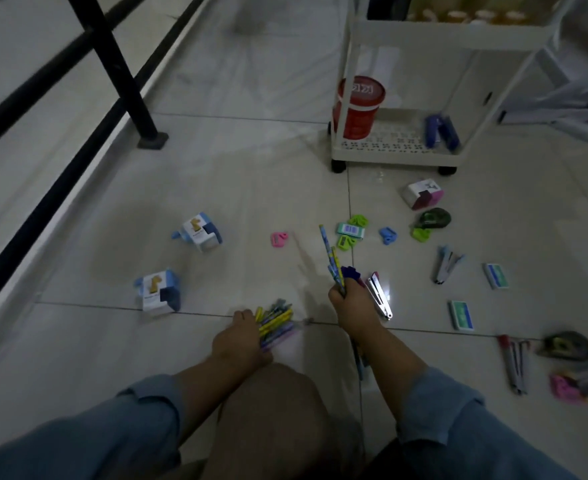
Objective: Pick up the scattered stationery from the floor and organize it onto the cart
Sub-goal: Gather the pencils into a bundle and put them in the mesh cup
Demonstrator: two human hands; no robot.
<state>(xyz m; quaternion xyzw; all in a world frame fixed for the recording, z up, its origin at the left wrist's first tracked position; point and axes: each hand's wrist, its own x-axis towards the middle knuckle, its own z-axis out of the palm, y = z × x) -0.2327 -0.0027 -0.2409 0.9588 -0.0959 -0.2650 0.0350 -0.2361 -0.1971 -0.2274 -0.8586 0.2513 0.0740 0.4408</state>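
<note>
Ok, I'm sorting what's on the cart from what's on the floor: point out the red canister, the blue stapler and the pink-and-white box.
red canister (360, 116): head view, middle of its side wall
blue stapler (439, 131): head view, middle of its body
pink-and-white box (418, 189): head view, its white top face

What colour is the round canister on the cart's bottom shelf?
The canister is red, with pale markings on top; the head view shows it.
</note>
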